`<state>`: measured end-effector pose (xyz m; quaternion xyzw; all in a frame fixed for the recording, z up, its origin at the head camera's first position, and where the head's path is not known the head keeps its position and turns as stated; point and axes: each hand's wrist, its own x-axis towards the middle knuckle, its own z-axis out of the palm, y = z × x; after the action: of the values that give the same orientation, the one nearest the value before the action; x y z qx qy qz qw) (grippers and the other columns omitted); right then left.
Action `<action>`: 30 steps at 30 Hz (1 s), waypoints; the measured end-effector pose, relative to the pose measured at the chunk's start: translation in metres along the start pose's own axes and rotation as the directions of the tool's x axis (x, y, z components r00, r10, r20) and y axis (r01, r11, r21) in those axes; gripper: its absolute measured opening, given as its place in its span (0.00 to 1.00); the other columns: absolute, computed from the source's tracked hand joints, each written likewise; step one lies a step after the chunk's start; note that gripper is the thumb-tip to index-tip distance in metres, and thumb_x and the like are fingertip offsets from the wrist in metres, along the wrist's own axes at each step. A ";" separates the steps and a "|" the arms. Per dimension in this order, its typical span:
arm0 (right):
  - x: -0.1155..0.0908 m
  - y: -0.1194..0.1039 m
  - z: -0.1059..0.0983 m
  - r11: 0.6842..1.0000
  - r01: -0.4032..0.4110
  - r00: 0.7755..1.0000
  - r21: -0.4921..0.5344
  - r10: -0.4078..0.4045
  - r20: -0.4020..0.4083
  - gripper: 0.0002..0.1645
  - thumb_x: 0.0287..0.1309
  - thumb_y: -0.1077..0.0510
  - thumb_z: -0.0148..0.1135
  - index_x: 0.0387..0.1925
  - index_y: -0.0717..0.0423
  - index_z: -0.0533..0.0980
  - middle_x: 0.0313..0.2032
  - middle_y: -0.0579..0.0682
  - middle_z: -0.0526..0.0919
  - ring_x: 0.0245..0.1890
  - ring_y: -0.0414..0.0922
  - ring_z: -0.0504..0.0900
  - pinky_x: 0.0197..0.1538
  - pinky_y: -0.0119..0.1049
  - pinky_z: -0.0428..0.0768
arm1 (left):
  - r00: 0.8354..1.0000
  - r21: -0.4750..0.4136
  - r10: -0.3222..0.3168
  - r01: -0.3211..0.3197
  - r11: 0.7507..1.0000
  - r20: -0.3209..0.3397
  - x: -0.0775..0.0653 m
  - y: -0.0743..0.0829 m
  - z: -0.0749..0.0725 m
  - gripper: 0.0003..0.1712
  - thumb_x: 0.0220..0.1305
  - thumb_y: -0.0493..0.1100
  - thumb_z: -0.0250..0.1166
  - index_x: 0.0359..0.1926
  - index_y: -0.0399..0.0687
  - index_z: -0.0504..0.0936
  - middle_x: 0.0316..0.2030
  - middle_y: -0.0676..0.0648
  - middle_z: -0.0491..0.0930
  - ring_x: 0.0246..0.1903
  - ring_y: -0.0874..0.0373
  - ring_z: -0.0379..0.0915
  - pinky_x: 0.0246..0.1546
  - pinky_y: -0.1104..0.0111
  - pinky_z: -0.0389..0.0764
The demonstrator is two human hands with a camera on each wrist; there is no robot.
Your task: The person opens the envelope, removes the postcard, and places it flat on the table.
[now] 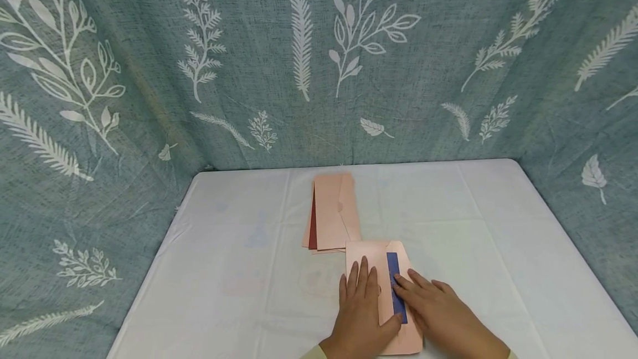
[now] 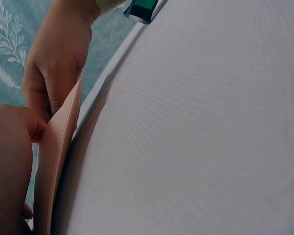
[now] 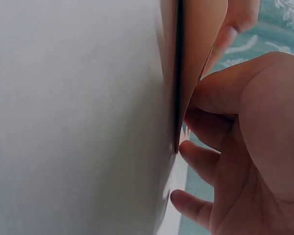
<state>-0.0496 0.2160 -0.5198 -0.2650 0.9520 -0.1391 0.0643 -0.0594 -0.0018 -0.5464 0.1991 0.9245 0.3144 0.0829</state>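
Observation:
A pink paper envelope (image 1: 374, 251) lies upright in front of me, with a dark blue strip (image 1: 392, 263) running along the right part of its face. My left hand (image 1: 360, 312) rests flat on the left half, fingers pointing away and thumb reaching toward the strip's lower end. From the right, my right hand (image 1: 443, 312) touches the strip with its fingertips. In the right wrist view, its thumb (image 3: 218, 95) and fingers gather at the envelope's edge (image 3: 201, 39), the outer fingers spread apart. The left wrist view shows the envelope (image 2: 61, 134) edge-on, slightly raised off the cloth.
More pink envelopes (image 1: 331, 212) lie in a loose pile just beyond, a dark red strip (image 1: 313, 226) showing at their left. A white cloth (image 1: 239, 270) covers the table. A green leaf-patterned curtain (image 1: 319, 71) hangs behind and at both sides.

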 end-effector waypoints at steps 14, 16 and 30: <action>0.000 0.010 0.002 0.999 0.027 0.997 -0.029 -0.029 -0.068 0.31 0.76 0.55 0.66 0.77 0.53 0.75 0.73 0.51 0.77 0.74 0.57 0.72 0.63 0.65 0.75 | 0.999 0.003 -0.031 0.031 1.000 0.021 0.002 0.001 -0.001 0.59 0.71 0.68 0.64 0.84 0.32 0.57 0.86 0.36 0.41 0.84 0.38 0.34 0.76 0.31 0.41; 0.000 0.010 0.001 1.000 0.011 0.998 -0.013 -0.012 -0.061 0.31 0.77 0.55 0.65 0.77 0.53 0.75 0.74 0.51 0.77 0.75 0.57 0.72 0.64 0.65 0.75 | 0.999 0.007 -0.030 0.030 1.000 0.020 0.001 0.001 -0.001 0.58 0.71 0.68 0.64 0.84 0.32 0.57 0.86 0.36 0.41 0.84 0.38 0.34 0.76 0.32 0.41; 0.001 0.012 0.000 0.985 -0.156 0.988 0.072 0.156 0.008 0.27 0.80 0.54 0.61 0.76 0.47 0.77 0.75 0.47 0.75 0.78 0.55 0.68 0.71 0.66 0.68 | 1.000 0.029 -0.001 0.002 1.000 -0.008 0.002 -0.003 0.002 0.57 0.71 0.68 0.64 0.83 0.32 0.58 0.86 0.34 0.43 0.84 0.36 0.36 0.75 0.31 0.43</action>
<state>-0.0560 0.2255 -0.5236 -0.1874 0.9641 -0.1677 0.0856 -0.0612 -0.0023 -0.5496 0.1983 0.9293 0.3019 0.0767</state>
